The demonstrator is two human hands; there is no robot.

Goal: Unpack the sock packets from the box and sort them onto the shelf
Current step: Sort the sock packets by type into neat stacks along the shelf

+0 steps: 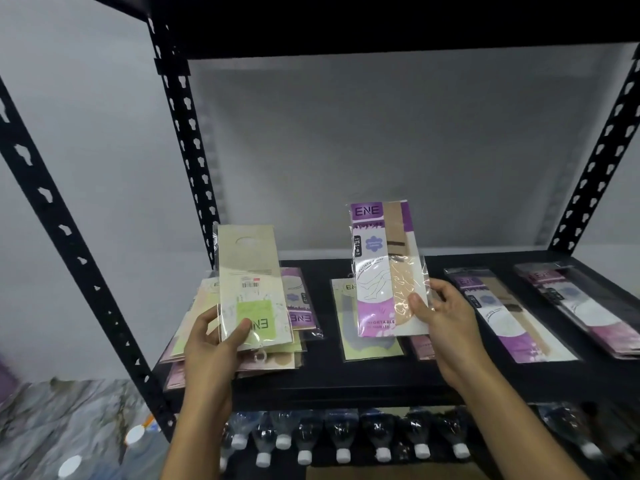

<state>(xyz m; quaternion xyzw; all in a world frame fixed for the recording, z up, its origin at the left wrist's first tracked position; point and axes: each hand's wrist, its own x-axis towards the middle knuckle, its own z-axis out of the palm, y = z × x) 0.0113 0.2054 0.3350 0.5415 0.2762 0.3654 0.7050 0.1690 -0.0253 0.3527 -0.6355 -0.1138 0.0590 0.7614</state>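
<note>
1. The green packet (252, 289) is held upright, back side to the camera and its print upside down, above the left end of the shelf (381, 379). The left hand (211, 337) pinches its lower edge, thumb on the near face and fingers behind.
2. The purple packet (388, 271) stands upright over the middle of the shelf, front side to the camera. The right hand (446, 320) grips its lower right corner, thumb in front and fingers curled behind.
3. Neither held packet touches the shelf.
4. Packets already lie flat on the shelf in groups: a loose left pile (277, 360) of green and pink ones, a middle pile (349, 337) with a green one on top, a purple pile (512, 320), and a far pile (588, 306) at the right end.
5. Sorting looks well under way. The two held packets are not yet placed; by colour, the purple one probably belongs to the right and the green one to the left or middle.
6. The box is out of view, so how many packets remain cannot be told.
7. Bottles (343, 441) lie in a row on the level below.
</note>
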